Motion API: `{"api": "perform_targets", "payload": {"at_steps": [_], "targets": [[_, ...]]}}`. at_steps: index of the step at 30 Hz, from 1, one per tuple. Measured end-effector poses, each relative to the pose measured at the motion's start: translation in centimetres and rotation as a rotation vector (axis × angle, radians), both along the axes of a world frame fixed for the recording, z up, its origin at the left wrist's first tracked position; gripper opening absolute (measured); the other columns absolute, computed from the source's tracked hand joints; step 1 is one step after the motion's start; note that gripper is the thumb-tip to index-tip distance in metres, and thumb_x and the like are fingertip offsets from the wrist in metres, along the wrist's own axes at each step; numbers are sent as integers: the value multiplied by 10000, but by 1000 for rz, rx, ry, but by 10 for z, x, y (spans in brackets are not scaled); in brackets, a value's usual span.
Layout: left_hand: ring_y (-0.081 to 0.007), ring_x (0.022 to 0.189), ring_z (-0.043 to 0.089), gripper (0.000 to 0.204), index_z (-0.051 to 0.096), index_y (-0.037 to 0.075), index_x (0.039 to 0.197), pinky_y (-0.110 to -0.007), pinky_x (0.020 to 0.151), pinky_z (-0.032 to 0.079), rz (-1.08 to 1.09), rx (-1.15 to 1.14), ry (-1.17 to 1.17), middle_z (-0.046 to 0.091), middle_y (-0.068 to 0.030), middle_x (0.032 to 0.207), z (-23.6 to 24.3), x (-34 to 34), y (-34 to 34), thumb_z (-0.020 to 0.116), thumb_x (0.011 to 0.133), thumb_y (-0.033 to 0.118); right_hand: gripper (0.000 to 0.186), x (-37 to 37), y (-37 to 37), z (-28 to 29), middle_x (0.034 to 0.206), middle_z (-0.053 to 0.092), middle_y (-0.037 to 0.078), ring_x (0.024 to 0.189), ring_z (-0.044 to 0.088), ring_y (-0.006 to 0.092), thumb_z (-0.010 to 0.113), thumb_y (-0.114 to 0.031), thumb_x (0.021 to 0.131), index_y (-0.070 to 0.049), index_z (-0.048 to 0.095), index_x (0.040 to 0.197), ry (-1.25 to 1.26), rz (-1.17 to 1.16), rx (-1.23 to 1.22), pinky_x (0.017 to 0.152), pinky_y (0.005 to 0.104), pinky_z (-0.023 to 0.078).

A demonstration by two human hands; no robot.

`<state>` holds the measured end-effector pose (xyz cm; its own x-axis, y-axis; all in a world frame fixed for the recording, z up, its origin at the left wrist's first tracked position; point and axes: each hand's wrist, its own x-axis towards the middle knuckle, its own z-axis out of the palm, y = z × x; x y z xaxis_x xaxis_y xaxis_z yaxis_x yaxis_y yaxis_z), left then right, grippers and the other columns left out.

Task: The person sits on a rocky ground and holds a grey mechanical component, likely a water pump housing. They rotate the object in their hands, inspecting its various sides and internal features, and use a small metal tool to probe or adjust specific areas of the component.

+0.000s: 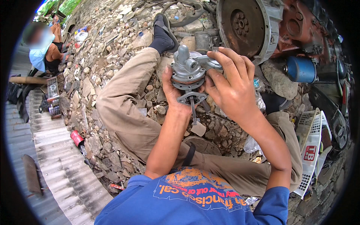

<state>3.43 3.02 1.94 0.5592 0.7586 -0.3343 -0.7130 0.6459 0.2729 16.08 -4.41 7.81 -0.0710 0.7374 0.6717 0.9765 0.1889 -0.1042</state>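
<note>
A grey metal fuel pump (186, 71) is held up between my two hands, over the stony ground between my legs. It has a domed top, round ports and a bolted rim. A flat flange (190, 98) with holes sits low on it, and a thin lever (194, 110) points down toward me. My left hand (175, 98) is wrapped round the pump's left side and underside, with its thumb upright along the body. From the right, my right hand (237, 88) has its bent fingers on the arm-like part at the pump's upper right. Its palm side is hidden.
A large round flywheel housing (243, 26) and a reddish engine block (300, 26) stand at the far right, with a blue cylindrical filter (301, 69). A white plastic crate (311, 150) lies right. Left are corrugated sheets (56, 138), a red can (77, 138) and a seated person (47, 48).
</note>
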Motion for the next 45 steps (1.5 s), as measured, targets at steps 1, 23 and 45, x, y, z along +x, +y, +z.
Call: {"api": "perform_targets", "payload": {"at_steps": [1, 23, 45], "targets": [[-243, 901, 667, 729, 581, 99, 1244, -361, 668, 551, -8, 4, -13, 668, -91, 1084, 0, 0, -1, 561, 816, 689, 196, 1, 0, -2, 1190, 590, 96, 1193, 523, 270, 697, -127, 659, -8, 639, 803, -7, 10, 2, 962, 469, 374], [-242, 1052, 633, 667, 564, 108, 1272, -401, 902, 531, 8, 53, 8, 636, -101, 1184, -4, 3, -6, 581, 832, 609, 221, 12, 9, 15, 1167, 618, 62, 1214, 521, 222, 631, -121, 708, 25, 699, 860, -313, 328, -22, 1001, 466, 374], [-321, 1070, 639, 897, 497, 129, 1361, -569, 820, 579, -235, 275, -96, 603, -131, 1251, -33, -12, -2, 653, 704, 719, 410, 40, 3, -2, 1005, 653, 123, 921, 636, 212, 755, -145, 794, -5, 636, 1161, 808, 398, -380, 825, 321, 495]]}}
